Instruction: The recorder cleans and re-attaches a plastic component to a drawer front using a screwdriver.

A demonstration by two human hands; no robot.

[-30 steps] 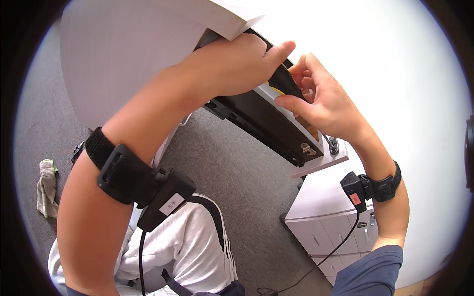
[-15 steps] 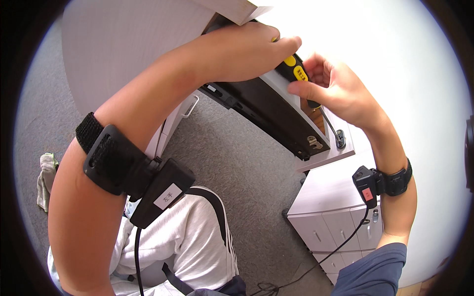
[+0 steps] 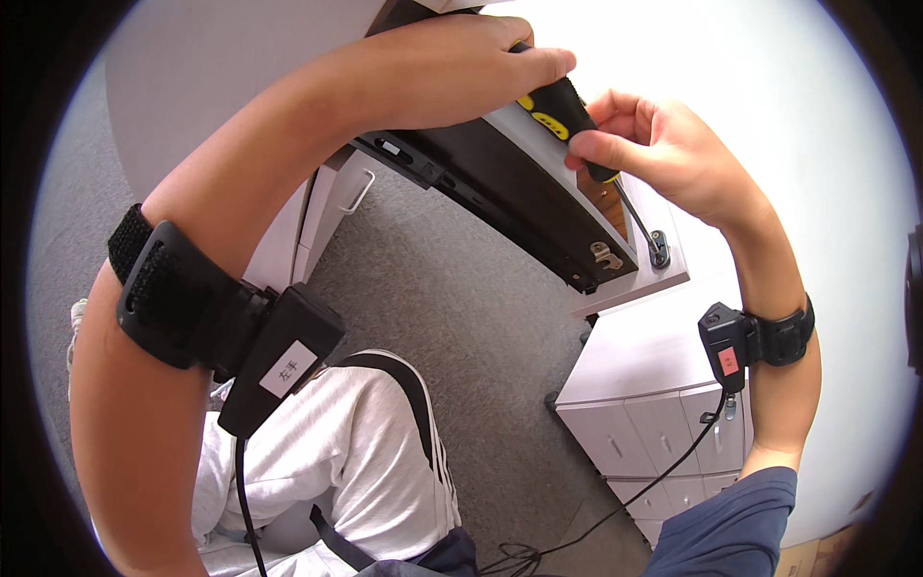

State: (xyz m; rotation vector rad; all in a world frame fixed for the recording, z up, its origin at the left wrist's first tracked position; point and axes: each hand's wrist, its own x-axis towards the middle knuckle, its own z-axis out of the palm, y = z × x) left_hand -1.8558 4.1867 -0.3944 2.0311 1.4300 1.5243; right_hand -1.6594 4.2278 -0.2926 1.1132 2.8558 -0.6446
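A screwdriver (image 3: 569, 108) with a black and yellow handle slants down to the right. My left hand (image 3: 481, 72) is closed round the top of its handle. Nearer the shaft, my right hand (image 3: 663, 159) grips the handle's lower end between thumb and fingers. The thin shaft runs down to a small black oval fitting (image 3: 659, 249) on a pale wood panel, where the tip seems to meet it. Whether a screw sits under the tip is too small to tell.
A dark drawer rail (image 3: 481, 192) runs beside the panel, with a metal latch piece (image 3: 606, 256) near its end. A pale drawer cabinet (image 3: 644, 423) stands below right. Cables from black wrist-strapped devices (image 3: 284, 361) trail down. Another white cabinet (image 3: 322, 216) is at left.
The screwdriver handle has turned, its yellow patches now facing further left. My left hand and forearm have shifted slightly up and left, and the view has moved a little.
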